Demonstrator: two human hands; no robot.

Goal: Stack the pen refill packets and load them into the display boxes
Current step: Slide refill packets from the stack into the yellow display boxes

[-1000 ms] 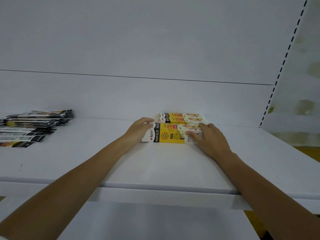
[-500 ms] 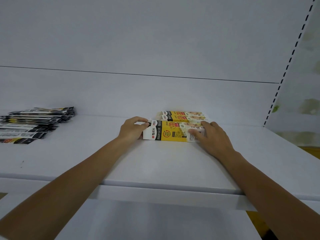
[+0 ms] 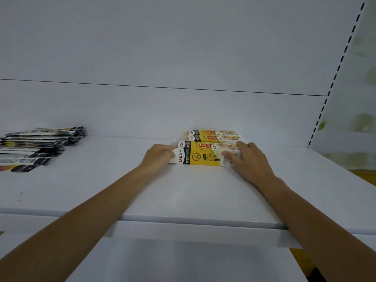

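A yellow, white and black display box (image 3: 200, 154) lies on the white shelf (image 3: 183, 190), near its middle. My left hand (image 3: 157, 155) grips the box's left end with curled fingers. My right hand (image 3: 249, 161) holds its right end, fingers laid over the top and front. Behind this box, two more display boxes (image 3: 213, 135) of the same print are stacked against the back wall. A pile of black and white pen refill packets (image 3: 38, 144) lies at the shelf's far left, away from both hands.
The shelf's front edge (image 3: 193, 220) runs across below my forearms, with a lower white surface (image 3: 173, 261) beneath it. A slotted upright (image 3: 333, 78) bounds the shelf on the right. White back panels rise behind the boxes.
Both hands and the front box have shifted slightly toward the back wall, closer to the two stacked boxes. The packets at the left have not moved.
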